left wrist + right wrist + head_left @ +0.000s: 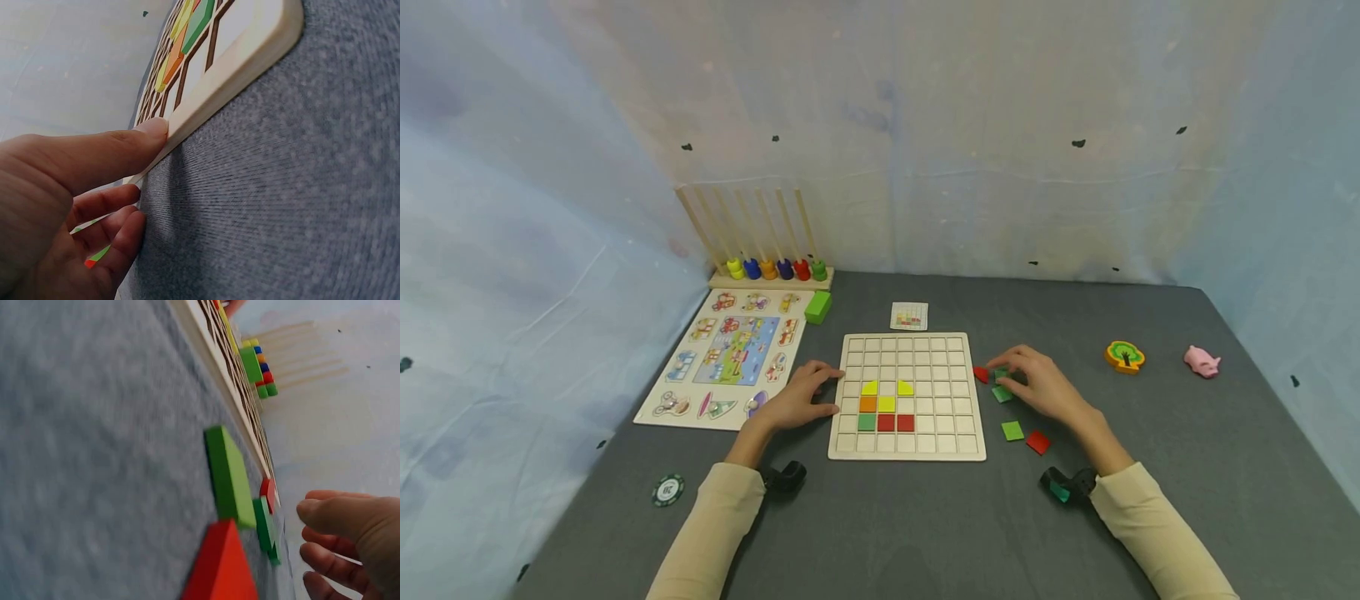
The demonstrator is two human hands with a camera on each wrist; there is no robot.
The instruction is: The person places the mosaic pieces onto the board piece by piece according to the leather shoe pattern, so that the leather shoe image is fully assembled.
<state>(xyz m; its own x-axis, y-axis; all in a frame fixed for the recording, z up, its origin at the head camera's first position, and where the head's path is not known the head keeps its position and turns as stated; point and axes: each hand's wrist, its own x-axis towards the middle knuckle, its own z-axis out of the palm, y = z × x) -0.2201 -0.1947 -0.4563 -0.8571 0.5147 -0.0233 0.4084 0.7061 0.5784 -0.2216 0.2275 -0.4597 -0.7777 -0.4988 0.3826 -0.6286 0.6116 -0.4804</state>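
Observation:
A square wooden grid board lies on the dark table, with yellow, orange, green and red tiles set in its left-hand squares. Along its left edge rests my left hand; in the left wrist view the thumb touches the rim and the fingers are loosely bent. My right hand hovers just right of the board, over darker green tiles, holding nothing, thumb and fingers apart. A red piece lies by the board's right edge. Nearer me are a light green tile and a red tile.
A small pattern card lies behind the board. To the left are a picture puzzle, a bead rack, a green block and a poker chip. On the right stand a toy tree and a pink pig.

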